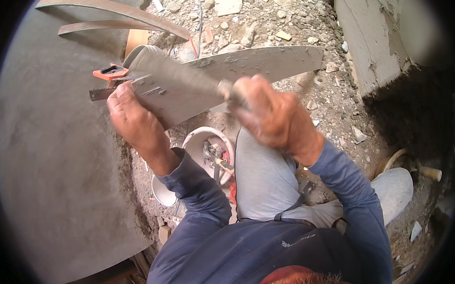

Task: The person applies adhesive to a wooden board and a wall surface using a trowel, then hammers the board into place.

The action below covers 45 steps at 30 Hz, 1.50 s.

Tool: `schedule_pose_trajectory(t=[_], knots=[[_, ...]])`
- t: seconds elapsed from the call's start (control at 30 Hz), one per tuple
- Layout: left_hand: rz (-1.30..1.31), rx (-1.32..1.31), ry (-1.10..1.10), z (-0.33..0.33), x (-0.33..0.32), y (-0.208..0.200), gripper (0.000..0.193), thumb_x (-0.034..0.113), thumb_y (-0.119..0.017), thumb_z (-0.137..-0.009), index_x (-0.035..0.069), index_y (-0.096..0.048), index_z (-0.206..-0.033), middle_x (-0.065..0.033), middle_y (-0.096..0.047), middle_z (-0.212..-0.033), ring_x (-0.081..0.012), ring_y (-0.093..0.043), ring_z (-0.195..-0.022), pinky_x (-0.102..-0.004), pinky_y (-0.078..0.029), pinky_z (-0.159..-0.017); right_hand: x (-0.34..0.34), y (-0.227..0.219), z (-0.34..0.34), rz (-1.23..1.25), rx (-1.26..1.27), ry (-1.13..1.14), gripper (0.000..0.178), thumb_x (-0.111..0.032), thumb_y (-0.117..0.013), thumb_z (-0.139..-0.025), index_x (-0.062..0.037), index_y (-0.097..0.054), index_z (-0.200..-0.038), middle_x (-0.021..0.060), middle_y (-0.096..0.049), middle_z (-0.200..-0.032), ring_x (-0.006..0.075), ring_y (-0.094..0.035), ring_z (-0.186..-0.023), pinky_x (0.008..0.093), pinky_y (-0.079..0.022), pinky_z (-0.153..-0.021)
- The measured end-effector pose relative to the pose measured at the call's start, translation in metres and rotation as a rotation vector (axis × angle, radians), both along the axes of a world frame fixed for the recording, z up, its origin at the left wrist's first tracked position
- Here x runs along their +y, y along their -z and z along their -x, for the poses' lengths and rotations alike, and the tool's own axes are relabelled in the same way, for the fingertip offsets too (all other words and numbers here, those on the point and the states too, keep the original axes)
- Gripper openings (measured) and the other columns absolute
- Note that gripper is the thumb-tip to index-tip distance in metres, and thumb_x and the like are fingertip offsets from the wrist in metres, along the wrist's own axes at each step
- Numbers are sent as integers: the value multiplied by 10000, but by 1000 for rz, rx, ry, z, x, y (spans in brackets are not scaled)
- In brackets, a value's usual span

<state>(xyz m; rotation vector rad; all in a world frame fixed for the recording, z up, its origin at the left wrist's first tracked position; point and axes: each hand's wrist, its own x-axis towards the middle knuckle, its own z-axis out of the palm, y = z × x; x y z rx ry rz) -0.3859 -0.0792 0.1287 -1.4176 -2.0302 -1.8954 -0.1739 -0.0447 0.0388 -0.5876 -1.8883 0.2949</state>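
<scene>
My right hand (277,117) is closed round the handle of a trowel (185,73), whose grey, caked blade points up and left and is smeared by motion. Beneath the blade lies a long curved grey board (265,62) with wet-looking mortar smears. My left hand (134,115) is closed at the board's left end, fingers pinched on a dark strip with a toothed edge (100,94); how it joins the board is hidden. Just beyond those fingers is the orange and black handle of a handsaw (111,71), its blade mostly covered.
A white bucket (190,139) with tools in it stands by my knee, a smaller white container (163,192) beside it. Smooth grey cement surface (63,163) spans the left, with curved wooden strips (107,8) at its far end. Rubble (303,19) and a plastered block (369,37) lie right.
</scene>
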Motion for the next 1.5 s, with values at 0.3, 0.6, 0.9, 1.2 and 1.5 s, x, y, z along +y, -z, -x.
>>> schedule_pose_trajectory(t=[0.3, 0.6, 0.9, 1.2, 1.5], knots=[[57, 170, -72, -34, 4, -14, 317, 255, -491, -1058, -53, -565, -1051, -97, -612, -965, -154, -567, -909, -312, -463, -853, -5, 6, -16, 302, -144, 101, 258, -275, -537, -1015, -27, -466, -1026, 136, -550, -751, 234, -598, -493, 374, -485, -383], [73, 331, -163, -35, 14, -12, 276, 205, -505, -1037, -62, -572, -1036, -176, -633, -956, -256, -602, -875, -363, -467, -836, 1, 31, -23, 396, -241, 218, 264, -298, -540, -1014, -43, -510, -1075, 179, -613, -775, 304, -655, -568, 437, -506, -459], [42, 396, 23, -23, 41, -23, 277, 223, -492, -1057, -26, -584, -979, -67, -600, -857, -140, -537, -783, -298, -457, -739, 65, 77, -91, 216, -141, 224, 303, -404, -596, -984, -108, -636, -1036, 47, -544, -761, 132, -588, -605, 331, -534, -530], [-27, 303, 79, -24, 49, -18, 288, 242, -492, -1062, -16, -577, -968, -55, -602, -863, -128, -533, -789, -286, -461, -750, 106, 108, -94, 38, -296, 293, 410, -545, -600, -920, -136, -620, -948, 6, -652, -775, 91, -565, -522, 246, -504, -433], [-51, 140, 216, -5, 47, -10, 570, 506, -364, -1056, -24, -569, -1016, -89, -643, -963, -163, -581, -877, -280, -468, -811, 117, 85, -66, -19, -308, 245, 340, -482, -654, -906, -146, -621, -948, -19, -622, -735, 63, -595, -546, 215, -544, -483]])
